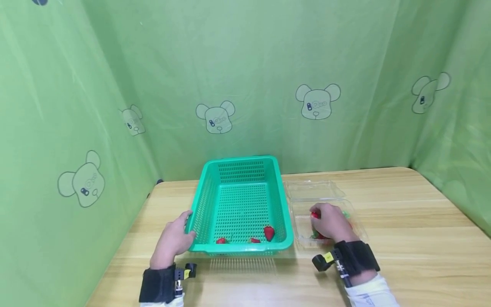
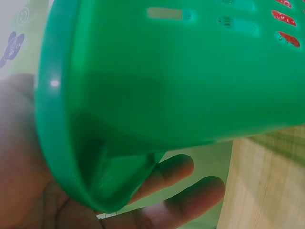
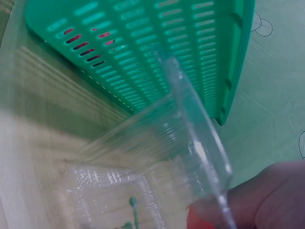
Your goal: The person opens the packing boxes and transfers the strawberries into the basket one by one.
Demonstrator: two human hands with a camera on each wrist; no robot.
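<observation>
A green plastic basket (image 1: 245, 204) stands in the middle of the table, holding a strawberry (image 1: 269, 233) and two more along its near side. My left hand (image 1: 174, 239) grips the basket's near left corner, with fingers (image 2: 178, 202) reaching under the rim. To the basket's right lies a clear plastic box (image 1: 303, 213), its lid (image 1: 312, 190) folded back. Inside the box, my right hand (image 1: 330, 221) pinches a red strawberry (image 3: 200, 217) at its fingertips. More strawberries with green leaves lie beneath that hand, partly hidden by it.
The wooden table (image 1: 414, 221) runs on to the right of the box. A green curtain (image 1: 261, 76) with bear-head prints hangs behind the table and along both sides. Box and basket stand close side by side.
</observation>
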